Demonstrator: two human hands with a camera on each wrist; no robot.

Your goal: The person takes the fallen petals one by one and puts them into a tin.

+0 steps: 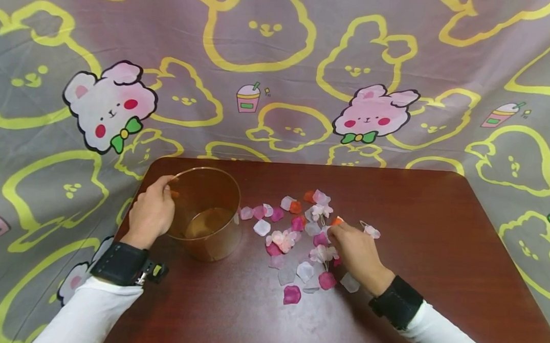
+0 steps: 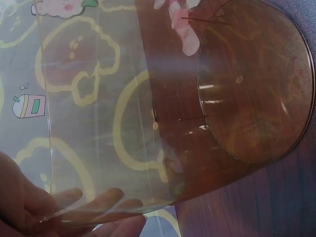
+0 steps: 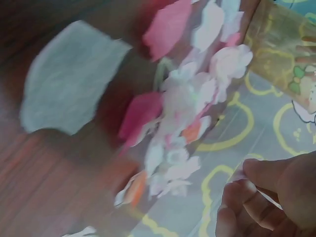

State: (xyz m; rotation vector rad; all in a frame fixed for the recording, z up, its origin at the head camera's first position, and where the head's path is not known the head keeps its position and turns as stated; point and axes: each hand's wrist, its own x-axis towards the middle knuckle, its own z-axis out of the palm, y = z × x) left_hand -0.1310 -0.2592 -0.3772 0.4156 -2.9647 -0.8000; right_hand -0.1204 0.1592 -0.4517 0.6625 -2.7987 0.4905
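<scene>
My left hand (image 1: 153, 211) grips the rim of a clear amber plastic bucket (image 1: 214, 243) at the table's left. In the left wrist view, its fingers (image 2: 111, 202) show through the bucket wall. Inside, only the bare bottom shows. My right hand (image 1: 356, 254) is over the right side of scattered fabric petals. The right wrist view shows its thumb and forefinger pinching a small pale pink petal (image 3: 239, 174), mostly covered by the fingertips. Near this hand lie a pale flower with a stem (image 1: 323, 254), an orange petal (image 1: 337, 221) and a magenta petal (image 1: 327, 280).
White, pink, magenta and orange petals spread across the middle of the brown table (image 1: 421, 198). Among them is a peach-pink flower (image 1: 283, 240); another pale flower (image 1: 371, 231) lies right of the hand. A patterned cloth (image 1: 279, 84) hangs behind and beside the table.
</scene>
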